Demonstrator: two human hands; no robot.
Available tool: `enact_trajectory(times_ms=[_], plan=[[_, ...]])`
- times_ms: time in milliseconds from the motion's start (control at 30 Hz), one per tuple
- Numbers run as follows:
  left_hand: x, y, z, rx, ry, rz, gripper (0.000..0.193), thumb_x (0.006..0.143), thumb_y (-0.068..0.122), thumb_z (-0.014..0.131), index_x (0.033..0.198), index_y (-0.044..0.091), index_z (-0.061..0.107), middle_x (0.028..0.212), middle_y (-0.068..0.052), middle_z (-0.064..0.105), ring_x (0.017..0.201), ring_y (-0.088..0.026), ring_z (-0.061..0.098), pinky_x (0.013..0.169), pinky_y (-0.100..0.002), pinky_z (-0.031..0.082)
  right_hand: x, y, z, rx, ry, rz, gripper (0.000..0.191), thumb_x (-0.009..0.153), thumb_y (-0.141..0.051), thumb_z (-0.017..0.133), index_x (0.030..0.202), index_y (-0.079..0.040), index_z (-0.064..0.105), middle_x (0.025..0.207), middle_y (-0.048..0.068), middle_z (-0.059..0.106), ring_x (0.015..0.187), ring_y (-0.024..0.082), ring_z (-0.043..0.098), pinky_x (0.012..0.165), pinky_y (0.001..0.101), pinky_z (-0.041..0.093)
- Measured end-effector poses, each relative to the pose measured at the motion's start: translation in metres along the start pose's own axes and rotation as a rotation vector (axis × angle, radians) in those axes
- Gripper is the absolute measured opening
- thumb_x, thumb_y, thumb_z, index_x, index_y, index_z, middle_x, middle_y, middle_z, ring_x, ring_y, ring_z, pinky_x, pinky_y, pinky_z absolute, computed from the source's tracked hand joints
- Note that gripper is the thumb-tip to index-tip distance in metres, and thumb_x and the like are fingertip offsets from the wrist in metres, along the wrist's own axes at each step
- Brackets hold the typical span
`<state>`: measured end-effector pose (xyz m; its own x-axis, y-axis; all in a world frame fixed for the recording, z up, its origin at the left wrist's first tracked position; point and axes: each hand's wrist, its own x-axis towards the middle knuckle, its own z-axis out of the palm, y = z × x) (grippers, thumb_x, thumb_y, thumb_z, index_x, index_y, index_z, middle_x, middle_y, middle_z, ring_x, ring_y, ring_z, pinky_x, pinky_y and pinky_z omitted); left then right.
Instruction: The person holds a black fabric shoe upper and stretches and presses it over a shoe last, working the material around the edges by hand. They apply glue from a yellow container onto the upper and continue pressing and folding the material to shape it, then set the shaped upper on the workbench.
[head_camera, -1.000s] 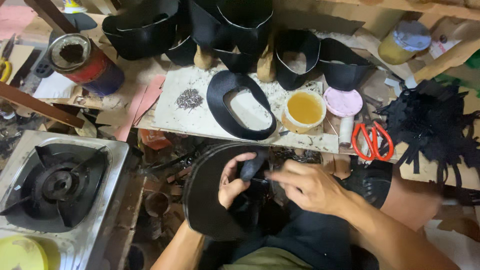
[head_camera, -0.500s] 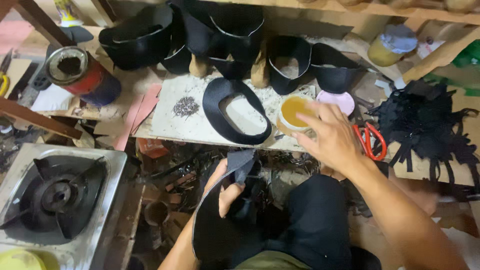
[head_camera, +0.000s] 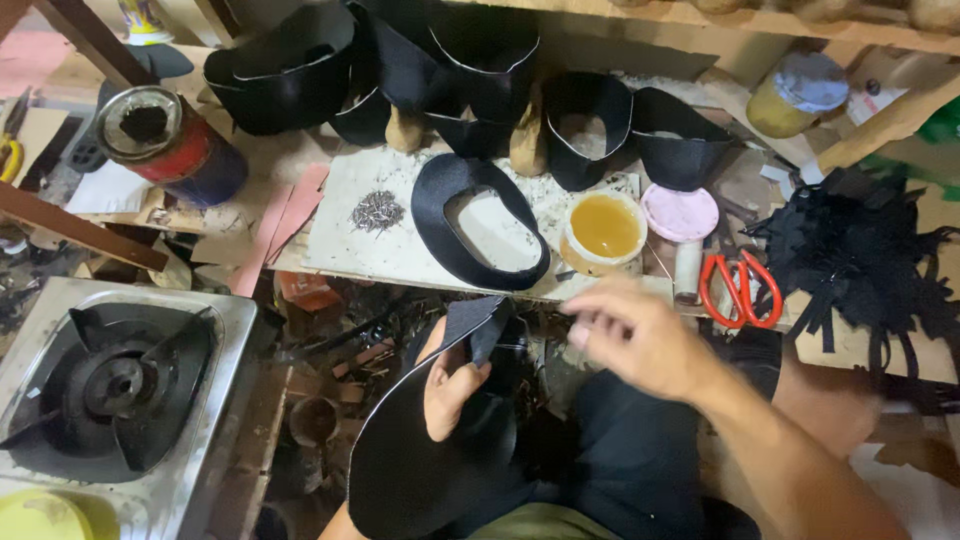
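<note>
Work space is tight: the table (head_camera: 400, 255) edge runs just above the hands, its board crowded with a black oval leather cutout (head_camera: 440, 215), a small pile of nails (head_camera: 377, 211), an open pot of amber glue (head_camera: 603, 230), a pink lid (head_camera: 680, 212) and red-handled scissors (head_camera: 741, 290); black formed uppers (head_camera: 290, 70) line the back. A gas stove (head_camera: 110, 385) sits at lower left, a heap of black scraps (head_camera: 860, 260) at right. Only open room is the gap over the lap. Black leather piece (head_camera: 410, 460) is large, flat and matte, with a curved pale-edged outline; it hangs below the table edge over the lap. Left hand (head_camera: 450, 390) pinches its folded upper corner, thumb on top, fingers curled behind. Right hand (head_camera: 635, 335) hovers blurred just below the glue pot, fingers loosely bent and together, holding nothing visible.
</note>
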<state>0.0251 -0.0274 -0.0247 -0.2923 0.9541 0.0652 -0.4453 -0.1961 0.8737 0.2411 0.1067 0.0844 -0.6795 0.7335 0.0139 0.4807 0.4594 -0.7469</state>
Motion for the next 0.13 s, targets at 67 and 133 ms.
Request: enact_trajectory(times_ms=[67, 133], plan=[[0.0, 0.006, 0.006, 0.057, -0.017, -0.028, 0.051, 0.078, -0.001, 0.058, 0.129, 0.0, 0.059, 0.115, -0.003, 0.066, 0.104, -0.011, 0.06, 0.094, -0.025, 0.046, -0.013, -0.015, 0.02, -0.029, -0.171, -0.019, 0.041, 0.082, -0.021, 0.072, 0.121, -0.008, 0.072, 0.084, 0.008, 0.068, 0.064, 0.025, 0.066, 0.059, 0.0352, 0.055], [0.001, 0.01, 0.012, 0.084, -0.057, -0.032, 0.049, 0.083, -0.001, 0.059, 0.132, -0.001, 0.061, 0.113, -0.006, 0.063, 0.103, -0.013, 0.057, 0.092, -0.027, 0.046, -0.012, -0.025, 0.036, -0.24, -0.184, -0.128, 0.042, 0.081, -0.016, 0.071, 0.123, -0.011, 0.074, 0.091, 0.009, 0.07, 0.07, 0.027, 0.069, 0.061, 0.0382, 0.055]])
